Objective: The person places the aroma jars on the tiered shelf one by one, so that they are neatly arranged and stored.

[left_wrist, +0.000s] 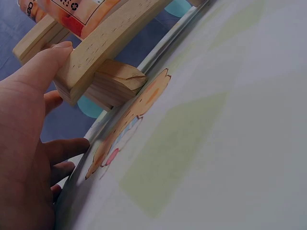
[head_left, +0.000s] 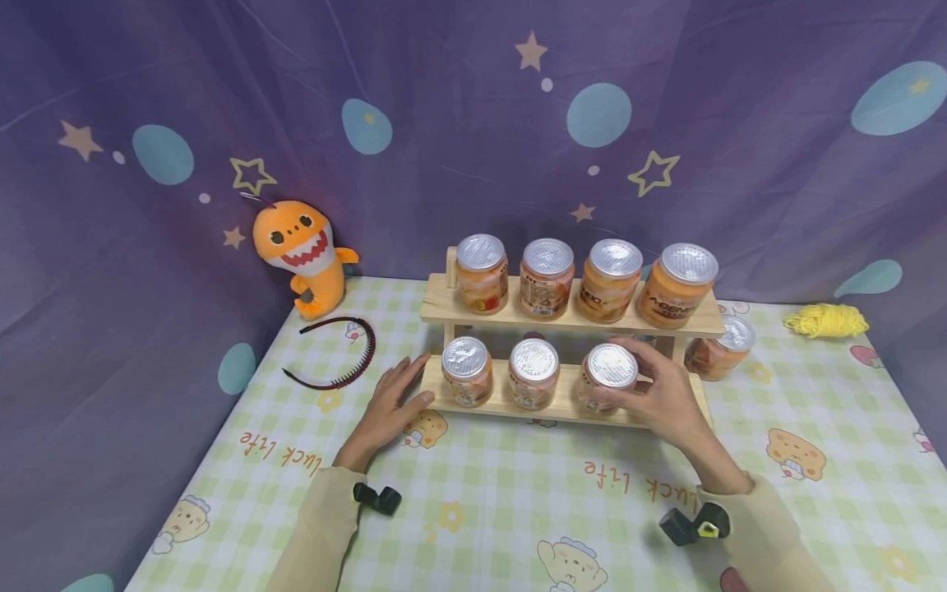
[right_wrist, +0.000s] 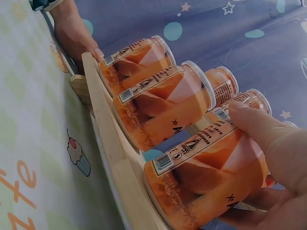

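My right hand (head_left: 666,399) grips an orange-labelled can (head_left: 608,374) with a silver lid, at the right of the lower board of a wooden two-step shelf (head_left: 565,403). In the right wrist view, thumb and fingers are on either side of this can (right_wrist: 206,177), its base right at the board. Two like cans (head_left: 534,374) (head_left: 468,372) stand upright to its left. My left hand (head_left: 388,407) rests at the shelf's left end. Its thumb (left_wrist: 50,57) touches the board's end in the left wrist view, other fingers stretched along the tablecloth.
Several more cans (head_left: 547,279) stand on the upper board. Behind the shelf's right end is another can (head_left: 721,349), with yellow yarn (head_left: 826,321) farther right. A dark headband (head_left: 362,353) and an orange shark plush (head_left: 303,255) are at left. A purple curtain (head_left: 459,197) hangs behind.
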